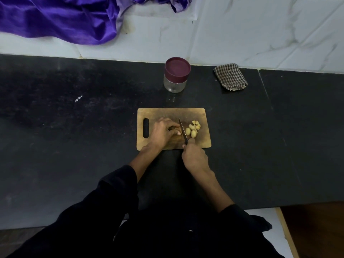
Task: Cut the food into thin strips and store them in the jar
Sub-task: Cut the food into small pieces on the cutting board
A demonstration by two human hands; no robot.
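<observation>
A wooden cutting board [201, 116] lies on the black counter in front of me. My left hand [163, 131] curls over a piece of food in the board's middle; the piece is almost fully hidden under the fingers. My right hand [194, 157] grips the handle of a small knife [183, 130], whose blade stands just right of my left fingertips. Several pale yellow cut pieces [193, 129] lie right of the blade. A glass jar [175, 84] with a maroon lid [177, 68] on it stands behind the board.
A folded checked cloth [230, 77] lies at the back right of the counter [74, 127]. Purple fabric [61, 19] is bunched on the white ledge at the back left. The counter's front edge runs close to my body.
</observation>
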